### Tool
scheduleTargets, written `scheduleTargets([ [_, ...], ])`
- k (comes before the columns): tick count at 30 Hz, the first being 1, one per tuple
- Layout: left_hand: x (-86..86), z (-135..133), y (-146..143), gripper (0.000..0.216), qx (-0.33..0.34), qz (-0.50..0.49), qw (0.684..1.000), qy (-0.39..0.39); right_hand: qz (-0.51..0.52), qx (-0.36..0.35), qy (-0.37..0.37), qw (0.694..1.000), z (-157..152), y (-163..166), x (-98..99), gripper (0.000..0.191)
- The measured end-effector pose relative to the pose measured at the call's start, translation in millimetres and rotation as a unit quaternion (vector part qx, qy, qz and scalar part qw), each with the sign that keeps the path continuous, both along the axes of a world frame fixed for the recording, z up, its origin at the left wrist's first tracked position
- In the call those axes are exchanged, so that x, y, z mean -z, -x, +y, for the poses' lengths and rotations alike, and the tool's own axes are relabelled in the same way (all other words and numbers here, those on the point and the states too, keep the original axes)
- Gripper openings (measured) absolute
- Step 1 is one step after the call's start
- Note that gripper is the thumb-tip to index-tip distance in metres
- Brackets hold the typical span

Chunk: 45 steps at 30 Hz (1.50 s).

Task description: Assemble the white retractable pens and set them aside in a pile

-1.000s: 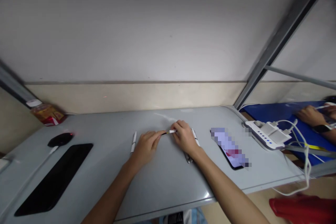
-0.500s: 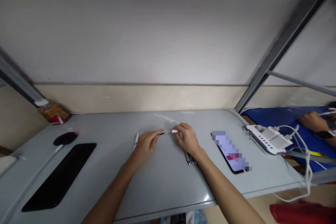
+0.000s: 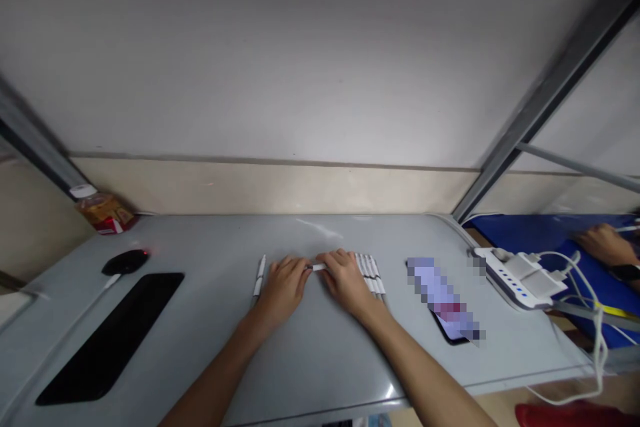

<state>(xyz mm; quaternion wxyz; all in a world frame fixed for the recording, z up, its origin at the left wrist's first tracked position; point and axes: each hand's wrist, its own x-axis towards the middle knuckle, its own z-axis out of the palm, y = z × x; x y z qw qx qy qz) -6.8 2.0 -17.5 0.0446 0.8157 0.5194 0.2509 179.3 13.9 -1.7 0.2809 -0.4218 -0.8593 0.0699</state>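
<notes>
My left hand (image 3: pixel 284 287) and my right hand (image 3: pixel 345 279) meet over the middle of the grey table (image 3: pixel 210 327), fingers curled. Together they pinch a thin white pen (image 3: pixel 317 267) held level between them, just above the tabletop. Only a short white stretch of it shows between the fingertips. A single white pen (image 3: pixel 259 276) lies just left of my left hand. A row of several white pens (image 3: pixel 371 273) lies side by side just right of my right hand.
A black mouse (image 3: pixel 124 261) and a black keyboard (image 3: pixel 113 333) sit at the left, a small bottle (image 3: pixel 104 211) by the wall. A phone (image 3: pixel 445 300) lies right of the pens, then a white power strip (image 3: pixel 517 275) with cables. Another person's hand (image 3: pixel 605 244) rests on a blue surface.
My two hands have drawn closer together, so the dark inner part of the pen between them no longer shows. The view has tilted a little, revealing the pen row.
</notes>
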Motion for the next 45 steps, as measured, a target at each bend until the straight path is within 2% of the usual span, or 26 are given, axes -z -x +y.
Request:
scheduleTargets([
  [12, 0.8, -1, -1, 0.026, 0.014, 0.012, 0.999, 0.033, -0.006, -0.020, 0.010, 1.000, 1, -1, -1.9, 0.015],
  [18, -5.4, -2, -1, 0.027, 0.022, 0.054, 0.998, 0.005, -0.048, -0.015, 0.016, 0.999, 3, -1, -1.1, 0.024],
  [23, -7.4, -2, -2, 0.027, 0.021, 0.044, 0.999, -0.006, -0.067, -0.008, 0.030, 0.997, 0, -1, -6.7, 0.029],
  [27, -7.4, -2, -1, 0.025, 0.016, 0.039, 0.999, -0.009, -0.024, -0.003, 0.044, 0.999, -2, -5, -12.1, 0.022],
  [32, -11.3, -3, -2, 0.025, 0.037, 0.014, 0.999, 0.025, -0.001, -0.016, 0.045, 0.999, 1, -12, -14.1, 0.012],
  [37, -14.0, -2, 0, 0.022, 0.044, -0.010, 0.999, 0.021, 0.016, -0.030, 0.066, 0.997, 2, -16, -18.3, 0.025],
  [41, -17.0, 1, 5, 0.019, 0.025, -0.024, 0.999, 0.017, 0.078, -0.031, 0.080, 0.993, 3, -19, -22.2, 0.024],
  [45, -21.5, 2, 8, 0.020, 0.015, -0.047, 0.999, 0.014, 0.144, 0.000, 0.155, 0.977, 5, -21, -23.5, 0.022],
])
